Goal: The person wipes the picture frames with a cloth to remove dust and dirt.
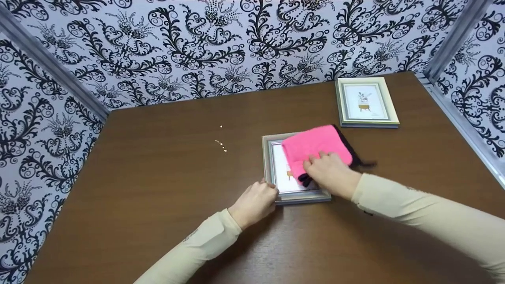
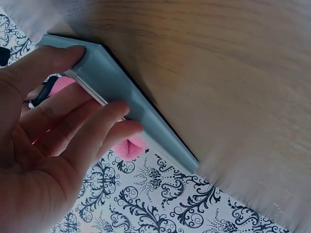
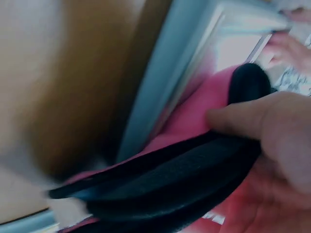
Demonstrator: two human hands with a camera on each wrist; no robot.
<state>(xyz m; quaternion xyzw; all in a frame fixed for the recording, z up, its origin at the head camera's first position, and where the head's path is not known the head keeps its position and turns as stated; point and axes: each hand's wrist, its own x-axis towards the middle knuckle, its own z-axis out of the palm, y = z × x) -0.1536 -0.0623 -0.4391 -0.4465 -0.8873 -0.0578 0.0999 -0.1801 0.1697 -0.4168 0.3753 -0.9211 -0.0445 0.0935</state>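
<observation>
A framed picture (image 1: 268,159) with a pale, silvery border lies flat on the brown table. My left hand (image 1: 254,201) grips its near left corner; in the left wrist view the thumb lies on the frame's outer side (image 2: 116,80) and the fingers reach over the edge. Over the right part of the picture is a folded pink cloth (image 1: 315,142) with black trim. My right hand (image 1: 331,173) holds this cloth against the picture, its thumb (image 3: 238,116) over the cloth's black edge in the blurred right wrist view. Cloth and hand hide much of the print.
A second framed picture (image 1: 390,104), showing a plant in a yellow pot, lies at the back right of the table (image 1: 158,177). Several small pale crumbs (image 1: 221,144) are scattered left of the nearer frame. Patterned walls (image 1: 236,47) enclose the back and sides.
</observation>
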